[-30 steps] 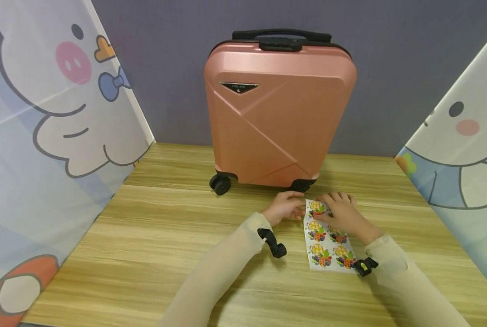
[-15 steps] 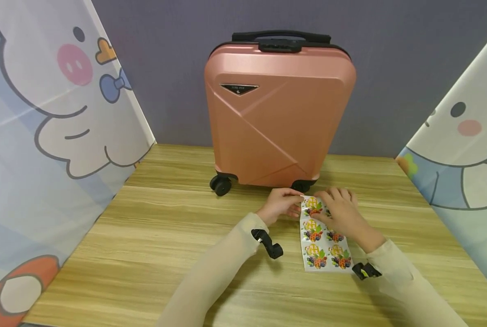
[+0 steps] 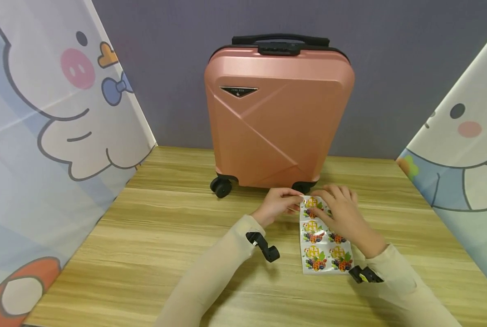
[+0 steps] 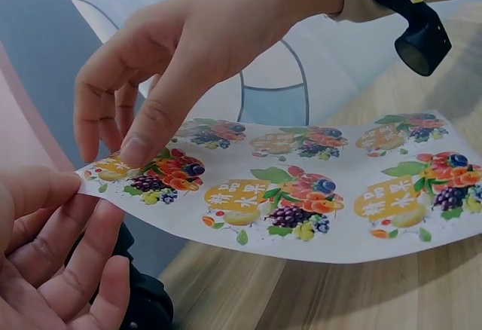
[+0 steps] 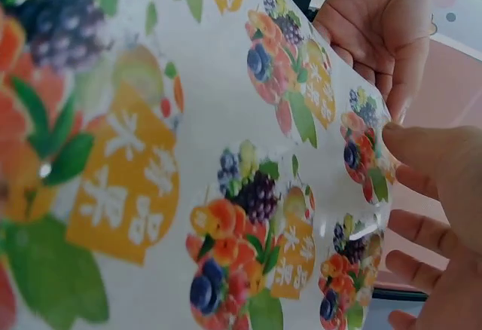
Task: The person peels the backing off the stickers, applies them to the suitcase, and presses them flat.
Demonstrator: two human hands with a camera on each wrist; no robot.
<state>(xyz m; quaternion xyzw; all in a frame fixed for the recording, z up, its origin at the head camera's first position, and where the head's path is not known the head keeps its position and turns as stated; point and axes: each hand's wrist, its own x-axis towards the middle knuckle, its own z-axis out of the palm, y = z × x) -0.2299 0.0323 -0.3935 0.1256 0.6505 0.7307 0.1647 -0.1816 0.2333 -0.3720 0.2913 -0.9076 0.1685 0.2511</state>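
A white sheet of fruit-print stickers (image 3: 314, 236) lies slanting in front of the suitcase, its far end raised in the left wrist view. My left hand (image 3: 277, 204) pinches its far left corner between thumb and fingers, the other fingers loosely bent below. Over the far end is my right hand (image 3: 343, 215). Its thumb (image 4: 147, 130) touches the print near the pinched corner, and its fingers spread apart from the thumb at the far edge. In the right wrist view the sheet (image 5: 218, 119) fills much of the picture, with the right fingertips right at its edge.
A pink hard-shell suitcase (image 3: 282, 118) with black wheels stands upright at the back of the wooden table (image 3: 165, 254). Cartoon-printed panels (image 3: 51, 109) flank both sides, and a grey wall (image 3: 174, 81) rises behind. Black camera mounts sit on both wrists.
The left hand has come up to the sheet's far left corner and now pinches it. The sheet has shifted slightly left. The right hand stays over the far end.
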